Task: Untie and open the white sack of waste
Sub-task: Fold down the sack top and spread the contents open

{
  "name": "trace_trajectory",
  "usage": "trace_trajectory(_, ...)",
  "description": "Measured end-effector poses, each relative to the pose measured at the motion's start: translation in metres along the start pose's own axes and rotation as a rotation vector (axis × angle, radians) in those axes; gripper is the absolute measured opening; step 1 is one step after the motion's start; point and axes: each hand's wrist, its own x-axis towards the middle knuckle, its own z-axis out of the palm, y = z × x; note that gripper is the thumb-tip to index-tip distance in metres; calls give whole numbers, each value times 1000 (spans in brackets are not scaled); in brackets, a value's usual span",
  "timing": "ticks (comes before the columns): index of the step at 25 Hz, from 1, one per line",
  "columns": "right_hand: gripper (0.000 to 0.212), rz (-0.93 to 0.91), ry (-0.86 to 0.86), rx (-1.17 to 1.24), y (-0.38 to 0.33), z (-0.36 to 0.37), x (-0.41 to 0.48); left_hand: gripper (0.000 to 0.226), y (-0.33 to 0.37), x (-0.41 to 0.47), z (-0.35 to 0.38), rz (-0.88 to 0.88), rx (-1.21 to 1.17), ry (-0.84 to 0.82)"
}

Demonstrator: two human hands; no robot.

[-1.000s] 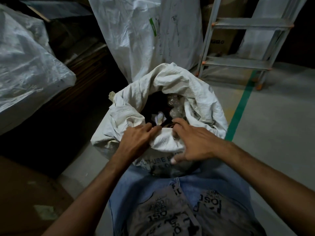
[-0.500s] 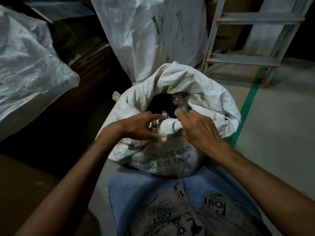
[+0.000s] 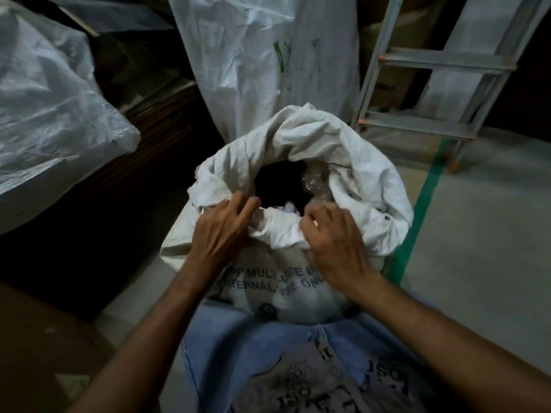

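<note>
Head view: the white sack was stood upright on the floor against the person's jeans, mouth untied, and its near rim was gripped by the left hand and pinched by the right hand, seemingly to be pulled wider.

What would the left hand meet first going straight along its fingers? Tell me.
The left hand lies on the near rim of the white sack, fingers aimed into its dark mouth; past that gap, probably the far inner wall, depth unclear.
</note>
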Motion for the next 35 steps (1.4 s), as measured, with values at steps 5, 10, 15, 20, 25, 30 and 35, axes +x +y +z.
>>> trace_trajectory(5, 38, 42, -352, 285, -7, 1, 0, 29, 20, -13, 11, -248, -99, -42)
trace_trajectory(10, 23, 19, -175, 133, 2, 9, -7, 57, -26, -3, -10, -164, -860, -656)
trace_trajectory(15, 26, -222, -86, 96, 16, 13, -19, 87, -39, 22, -8, 183, -251, -630)
trace_trajectory(20, 40, -393, -162, 113, 54, -9, -26, 125, -28, 62, -3, 318, -156, -1037)
trace_trajectory(25, 53, -170, -119, 33, 76, 4, -28, 77, -12, 76, 4, 407, -19, -741)
trace_trajectory(30, 37, 53, 55, 65, 84, 10, 4, 45, -38, 95, -35, 191, -236, -345)
trace_trajectory(35, 25, 142, 169, 18, 139, -4, 28, 41, 16, 109, -49, 91, -482, 29)
